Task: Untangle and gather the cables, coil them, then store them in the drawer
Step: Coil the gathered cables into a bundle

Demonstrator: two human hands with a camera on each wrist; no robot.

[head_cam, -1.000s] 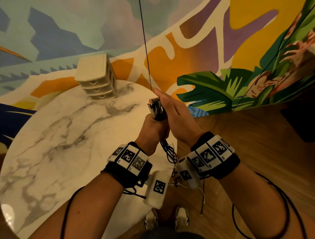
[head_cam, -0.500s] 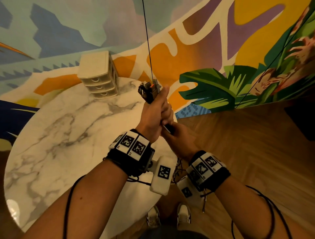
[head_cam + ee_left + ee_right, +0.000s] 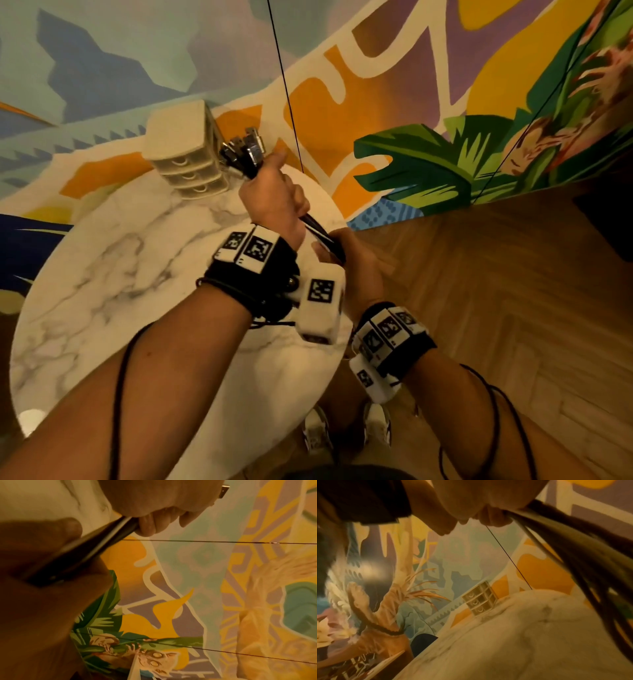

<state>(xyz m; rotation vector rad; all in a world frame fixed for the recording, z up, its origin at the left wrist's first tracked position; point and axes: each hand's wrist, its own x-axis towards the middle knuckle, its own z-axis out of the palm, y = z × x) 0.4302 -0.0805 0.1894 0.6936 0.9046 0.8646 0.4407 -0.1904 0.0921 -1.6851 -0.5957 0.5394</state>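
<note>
Head view: a painted mural wall (image 3: 428,102) fills the background, and wood flooring (image 3: 496,291) lies to the right of the work area. A round marble desk (image 3: 120,274) takes up the lower left and stands against the wall. At its far edge sits a cream three-drawer unit (image 3: 185,154) with all three drawers closed. Nothing lies on the marble between the hands and the unit.

Both forearms reach in from the bottom edge, each with a black wrist strap carrying white marker blocks. The left wrist's camera block (image 3: 320,308) hides part of the right hand. The person's shoes (image 3: 346,428) show on the floor below, beside the desk edge.

The left hand (image 3: 274,202) is raised above the desk, its grip closed in a fist around the cables (image 3: 322,233). The metal plugs (image 3: 245,150) stick out above the fist, overlapping the drawer unit in this view. The right hand (image 3: 356,267) is lower, just beside the desk edge, its grip curled around the same bundle. The dark cables run taut between the two hands.

Left wrist view: the stretched bundle passes between both fists. A thin black line (image 3: 284,82) runs down the wall behind the hands.
</note>
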